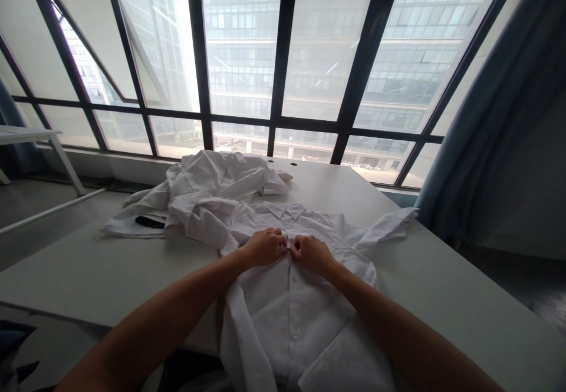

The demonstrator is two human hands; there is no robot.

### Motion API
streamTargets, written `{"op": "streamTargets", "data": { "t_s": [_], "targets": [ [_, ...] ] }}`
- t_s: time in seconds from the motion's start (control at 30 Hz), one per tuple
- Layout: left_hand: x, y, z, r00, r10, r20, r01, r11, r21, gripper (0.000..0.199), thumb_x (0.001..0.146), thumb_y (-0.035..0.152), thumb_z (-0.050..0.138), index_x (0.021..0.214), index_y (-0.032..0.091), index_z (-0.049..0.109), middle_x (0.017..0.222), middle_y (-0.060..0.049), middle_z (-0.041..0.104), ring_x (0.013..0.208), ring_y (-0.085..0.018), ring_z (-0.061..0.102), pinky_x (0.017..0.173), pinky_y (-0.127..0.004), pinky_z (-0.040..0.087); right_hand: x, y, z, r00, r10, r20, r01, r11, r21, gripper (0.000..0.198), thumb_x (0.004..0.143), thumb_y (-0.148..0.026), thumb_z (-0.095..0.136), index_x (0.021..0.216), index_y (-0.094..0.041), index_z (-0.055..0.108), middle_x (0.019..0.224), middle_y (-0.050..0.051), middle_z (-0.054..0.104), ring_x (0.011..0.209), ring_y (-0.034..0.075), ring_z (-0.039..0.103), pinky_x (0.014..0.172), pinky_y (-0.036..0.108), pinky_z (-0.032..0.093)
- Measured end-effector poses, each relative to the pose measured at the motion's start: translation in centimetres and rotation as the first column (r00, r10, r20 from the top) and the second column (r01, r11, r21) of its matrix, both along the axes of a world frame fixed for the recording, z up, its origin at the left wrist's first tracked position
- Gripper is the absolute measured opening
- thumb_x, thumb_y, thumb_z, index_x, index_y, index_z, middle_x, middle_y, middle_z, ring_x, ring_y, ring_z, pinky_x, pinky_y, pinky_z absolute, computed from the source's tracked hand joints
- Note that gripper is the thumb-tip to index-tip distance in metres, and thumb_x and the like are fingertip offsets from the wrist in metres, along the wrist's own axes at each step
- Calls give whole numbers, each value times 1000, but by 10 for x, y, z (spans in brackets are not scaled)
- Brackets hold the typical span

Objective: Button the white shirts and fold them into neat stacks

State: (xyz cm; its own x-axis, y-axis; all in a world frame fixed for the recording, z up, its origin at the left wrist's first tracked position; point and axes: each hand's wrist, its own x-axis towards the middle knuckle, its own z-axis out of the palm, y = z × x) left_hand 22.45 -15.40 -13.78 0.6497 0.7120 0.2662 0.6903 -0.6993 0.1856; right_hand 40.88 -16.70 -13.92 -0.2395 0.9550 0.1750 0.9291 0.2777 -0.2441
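A white button-up shirt [265, 315] lies front up on the table, its collar [285, 210] toward the window and its lower part toward me. Both hands meet at the front placket below the collar. My left hand [266, 246] pinches the fabric on the left side of the placket. My right hand [313, 253] pinches the edge from the right, its fingertips close to the left ones. The fingers hide whatever button is between them. Lower buttons show along the placket. One sleeve [389, 227] stretches out to the right.
A heap of white garments [221, 174] lies at the far left of the white table [442, 297], with a black patch [149, 222] at its edge. Windows stand behind. A blue curtain [477, 127] hangs at right, and another white table [57, 138] stands at left.
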Motion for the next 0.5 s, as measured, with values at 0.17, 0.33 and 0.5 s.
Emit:
{"op": "streamTargets", "data": {
  "t_s": [0.17, 0.33, 0.5],
  "targets": [
    [5, 2, -2, 997, 41, 66, -41, 999, -2, 22, 91, 30, 56, 97, 20, 73, 96, -7, 70, 90, -21, 64, 80, -29, 48, 4, 1, 7, 970, 151, -193, -146, 989, 37, 16, 82, -23, 54, 75, -18, 67, 69, 5, 69, 63, 17, 60, 58, 24, 36],
    [7, 0, -1, 994, 35, 105, -36, 999, 7, 19, 88, 23, 56, 88, 20, 74, 87, -4, 71, 78, -17, 65, 70, -24, 45, 14, 10, -1, 815, 173, -553, -253, 965, -71, 16, 77, -25, 50, 67, -18, 61, 49, -3, 55, 47, 13, 53, 48, 22, 37],
    [8, -3, -1, 997, 12, 76, -17, 997, 70, 23, 92, 26, 54, 85, 19, 74, 89, -6, 70, 78, -17, 65, 67, -24, 44, 20, 20, -12, 803, 88, -589, -279, 930, -241, 18, 72, -27, 49, 58, -19, 56, 45, -4, 49, 39, 11, 45, 39, 21, 29]
  ]
}}
